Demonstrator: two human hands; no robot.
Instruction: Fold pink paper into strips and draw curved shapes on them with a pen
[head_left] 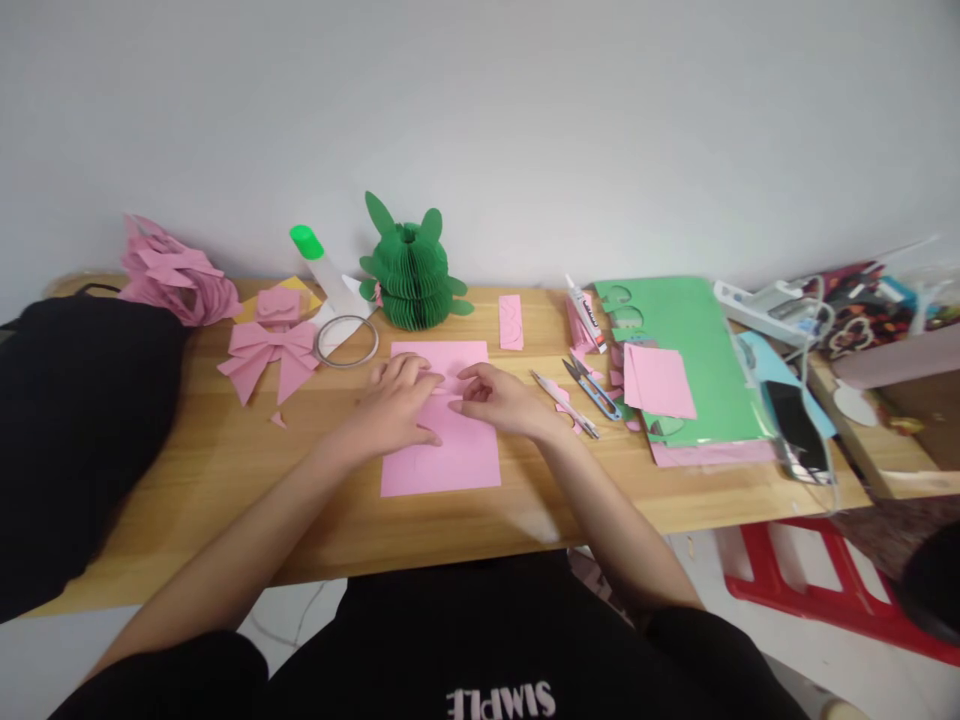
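Pink paper [441, 462] lies under my two hands on the table [315, 520]; my left hand [397, 405] rests half spread, my right [491, 398] curls narrow. Right of them, a clear sleeve [701, 375] holds green sheets [682, 310].

Dark-screened phone [799, 430], red stool [810, 602] (on the floor)
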